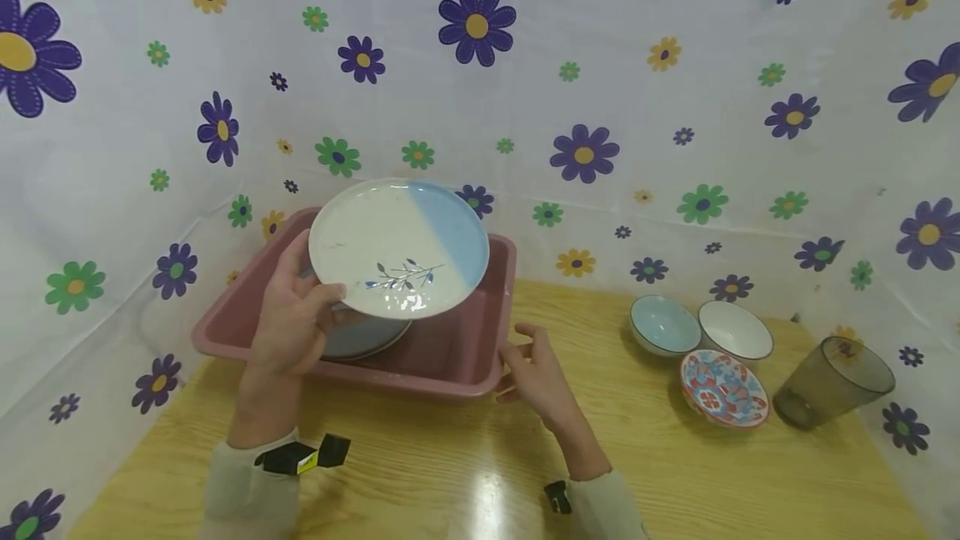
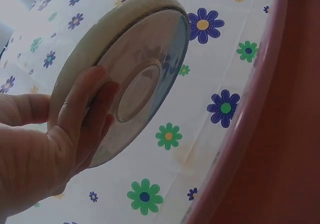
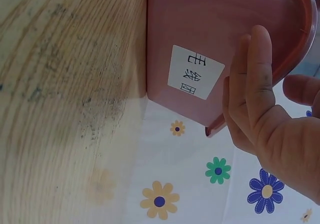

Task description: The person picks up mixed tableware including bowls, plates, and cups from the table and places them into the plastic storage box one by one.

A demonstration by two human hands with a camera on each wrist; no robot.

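My left hand (image 1: 288, 315) grips a round plate (image 1: 390, 248) by its left edge, the thumb on the face and the fingers beneath. White with a blue section and a leafy sprig, the plate is held tilted above a pink plastic basin (image 1: 450, 357). In the left wrist view its underside (image 2: 137, 91) and foot ring show. Inside the basin, partly hidden beneath the held plate, lies greyish-blue round dishware (image 1: 363, 338). Beside the basin's front right corner is my right hand (image 1: 536, 377), its fingers loosely bent and holding nothing; whether they touch the wall I cannot tell.
On the right of the wooden table (image 1: 420, 457) stand a light blue bowl (image 1: 665, 326), a white bowl (image 1: 735, 330), a red-and-blue patterned bowl (image 1: 724, 388) and a tinted glass (image 1: 828, 382). A white label (image 3: 195, 72) marks the basin's side. Flowered sheeting (image 1: 525, 98) hangs behind.
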